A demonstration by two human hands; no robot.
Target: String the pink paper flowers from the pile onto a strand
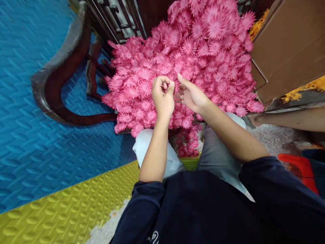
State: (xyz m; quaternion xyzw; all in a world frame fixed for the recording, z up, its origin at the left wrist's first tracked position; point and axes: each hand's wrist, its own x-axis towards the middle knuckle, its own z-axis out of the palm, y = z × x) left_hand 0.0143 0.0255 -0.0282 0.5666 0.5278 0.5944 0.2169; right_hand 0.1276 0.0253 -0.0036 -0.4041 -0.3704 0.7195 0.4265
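Both arms extend forward, elbows bent. Left forearm (157,145) runs nearly straight ahead; left wrist (165,115) roughly in line with it. Left hand (162,93): fingers curled, index bent over toward thumb, tips together in a pinch; contents of pinch not discernible. Right forearm (230,130) slants inward. Right hand (191,96): open, thumb raised and apart, fingers pointing toward left hand, just beside it; contact between hands unclear.

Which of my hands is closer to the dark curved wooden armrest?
Left. The left hand is over the pink flowers, to the right of the armrest in view; the right hand is farther right, beyond the left one.
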